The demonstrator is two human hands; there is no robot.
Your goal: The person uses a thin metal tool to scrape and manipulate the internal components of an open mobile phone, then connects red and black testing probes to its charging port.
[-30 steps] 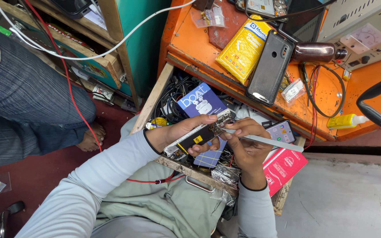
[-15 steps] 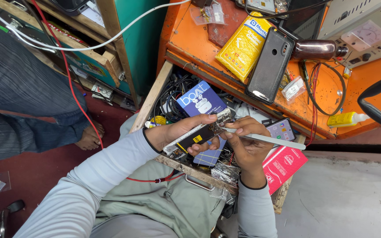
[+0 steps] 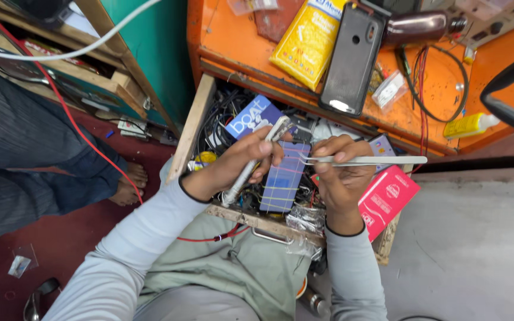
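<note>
While both hands work over the open drawer (image 3: 193, 128) | left hand (image 3: 242, 163) fingers grip a phone (image 3: 284, 176) | right hand (image 3: 343, 172) fingers pinch tweezers (image 3: 364, 160), tips at phone's edge | risk: tips slip, scratching it.

Bright, even light from above; colours saturated. Soft short shadows only, darkest inside open drawer (image 3: 233, 113) among tangled cables. Mild glare on glossy black phone case (image 3: 352, 56) and along metal tweezers (image 3: 367, 160). Sharp focus across centre; slight softness at corners. Wide-angle bend at frame edges, orange tabletop (image 3: 435, 101) edge slanting. No motion blur on hands.
</note>
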